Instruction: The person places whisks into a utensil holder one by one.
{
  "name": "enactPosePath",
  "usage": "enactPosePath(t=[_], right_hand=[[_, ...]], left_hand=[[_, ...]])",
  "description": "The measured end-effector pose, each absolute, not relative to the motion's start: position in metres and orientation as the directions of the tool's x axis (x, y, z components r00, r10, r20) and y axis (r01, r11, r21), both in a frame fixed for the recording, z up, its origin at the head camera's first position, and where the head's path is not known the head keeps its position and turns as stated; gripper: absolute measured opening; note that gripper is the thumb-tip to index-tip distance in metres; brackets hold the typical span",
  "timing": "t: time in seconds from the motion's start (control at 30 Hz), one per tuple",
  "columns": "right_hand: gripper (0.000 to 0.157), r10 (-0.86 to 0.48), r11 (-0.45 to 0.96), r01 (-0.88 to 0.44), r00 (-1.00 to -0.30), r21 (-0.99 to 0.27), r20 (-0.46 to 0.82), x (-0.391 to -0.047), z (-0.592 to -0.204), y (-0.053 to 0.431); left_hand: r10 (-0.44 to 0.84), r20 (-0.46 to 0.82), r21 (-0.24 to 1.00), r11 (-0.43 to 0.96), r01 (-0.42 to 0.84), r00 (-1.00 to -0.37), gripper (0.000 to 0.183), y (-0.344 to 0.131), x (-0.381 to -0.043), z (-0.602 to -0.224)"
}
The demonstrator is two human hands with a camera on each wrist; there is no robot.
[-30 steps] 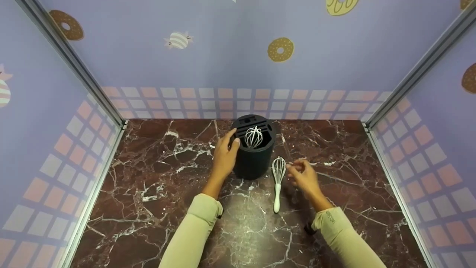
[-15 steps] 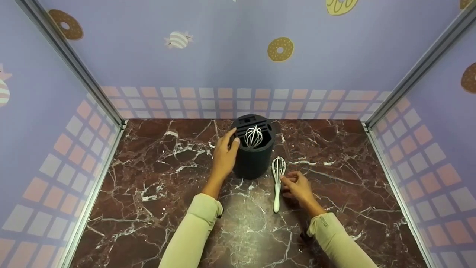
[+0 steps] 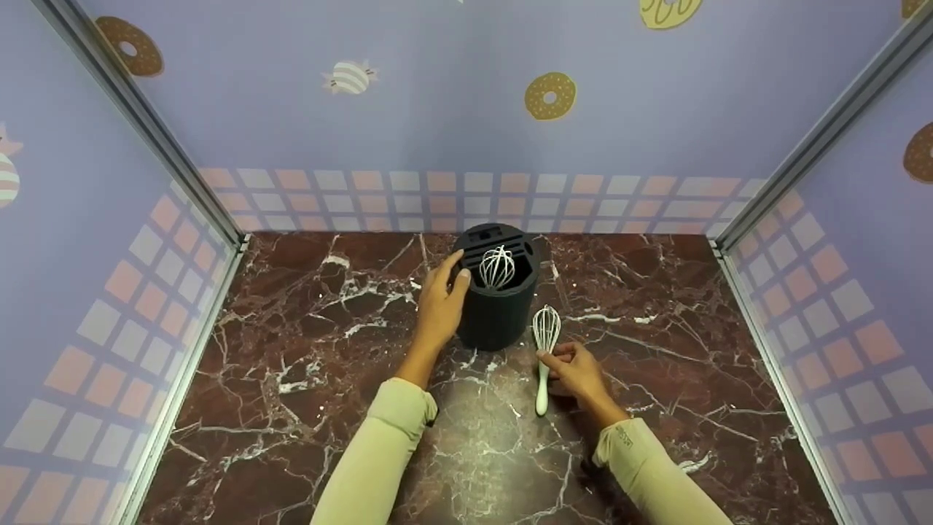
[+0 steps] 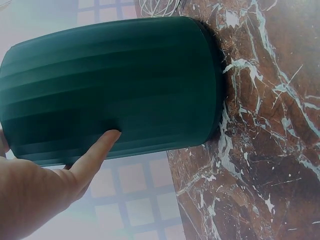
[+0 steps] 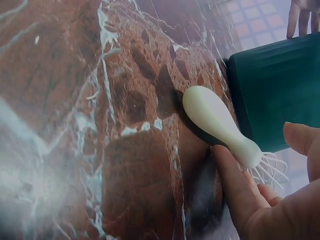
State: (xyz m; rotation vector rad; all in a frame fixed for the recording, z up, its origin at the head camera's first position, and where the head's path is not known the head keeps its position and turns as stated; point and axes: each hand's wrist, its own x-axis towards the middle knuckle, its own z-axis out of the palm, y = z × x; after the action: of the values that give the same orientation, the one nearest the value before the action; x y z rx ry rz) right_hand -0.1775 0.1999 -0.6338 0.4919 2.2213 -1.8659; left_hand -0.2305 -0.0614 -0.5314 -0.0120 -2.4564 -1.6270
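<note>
Lilac panels printed with pink and white squares form the left wall [image 3: 87,292], which meets a dark red, white-veined marble-look tabletop [image 3: 291,437]. Further right, a pale yellowish left sleeve [image 3: 372,452] leads to the left hand [image 3: 439,310], spread against the near left side of a dark cylindrical holder [image 3: 496,324]. Its grip is a light one, thumb and forefinger parted at the rim, and the left wrist view shows one straight digit with its tip against the holder's smooth, faintly ribbed side. The holder stands upright on the tabletop, narrow slots at the back of its top and a large angular opening at the front; a standing whisk [image 3: 498,267] sits in that opening, wire loops above the rim.

Just to the right of the holder, a white-handled whisk [image 3: 542,390] lies on the tabletop, loops pointing away from the person. The right hand [image 3: 579,372] is at its neck, loose rather than clenched: in the right wrist view the thumb is apart from the handle, while a forefinger lies alongside it, seemingly touching, though the angle leaves contact uncertain. A matching right sleeve [image 3: 652,467] follows, then the right wall [image 3: 860,255].
</note>
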Motion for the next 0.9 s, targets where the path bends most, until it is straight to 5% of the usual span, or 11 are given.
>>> enactPosePath(t=[0.5, 0.9], right_hand=[[0.042, 0.127, 0.311, 0.361, -0.932, -0.879, -0.338, -0.1750, -0.6336, 0.1918], [0.035, 0.113, 0.257, 0.408, -0.913, -0.876, -0.393, -0.1757, -0.6335, 0.1919]], left_hand=[[-0.102, 0.168, 0.909, 0.400, 0.115, -0.980, 0.045, -0.0605, -0.2312, -0.5309], [-0.107, 0.149, 0.913, 0.396, 0.096, -0.983, 0.045, -0.0604, -0.2305, -0.5309]])
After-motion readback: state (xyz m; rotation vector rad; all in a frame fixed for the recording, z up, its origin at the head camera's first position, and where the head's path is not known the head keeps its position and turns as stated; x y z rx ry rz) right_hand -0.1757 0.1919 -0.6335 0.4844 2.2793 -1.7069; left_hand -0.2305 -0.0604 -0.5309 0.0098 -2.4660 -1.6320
